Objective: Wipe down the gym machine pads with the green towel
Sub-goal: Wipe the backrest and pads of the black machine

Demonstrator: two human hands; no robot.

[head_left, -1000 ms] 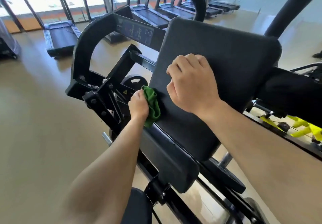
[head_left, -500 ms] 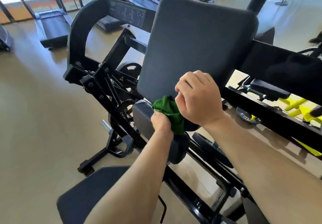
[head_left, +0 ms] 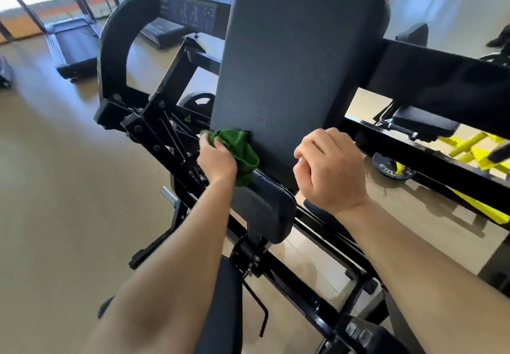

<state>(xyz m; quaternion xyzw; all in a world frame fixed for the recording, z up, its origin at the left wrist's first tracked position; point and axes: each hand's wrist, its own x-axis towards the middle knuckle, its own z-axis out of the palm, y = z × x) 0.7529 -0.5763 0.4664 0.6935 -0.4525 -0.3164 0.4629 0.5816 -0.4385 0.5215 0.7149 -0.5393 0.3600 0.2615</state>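
Observation:
A large black back pad (head_left: 292, 58) stands tilted on the machine in front of me. A smaller black pad (head_left: 265, 210) sits just below it. My left hand (head_left: 216, 160) grips the bunched green towel (head_left: 238, 151) and presses it against the lower left corner of the back pad, where the two pads meet. My right hand (head_left: 331, 171) is curled into a loose fist at the back pad's lower right edge, holding nothing visible.
The machine's black steel frame (head_left: 154, 122) runs left of and under the pads, with a weight plate (head_left: 197, 101) behind. A black crossbeam (head_left: 441, 78) spans the right. Treadmills (head_left: 74, 44) line the windows. Yellow equipment (head_left: 474, 155) lies at right. Tan floor opens left.
My left hand has slid the towel from the pad's left edge down to its lower left corner. My right hand has moved down off the pad face to its lower right edge.

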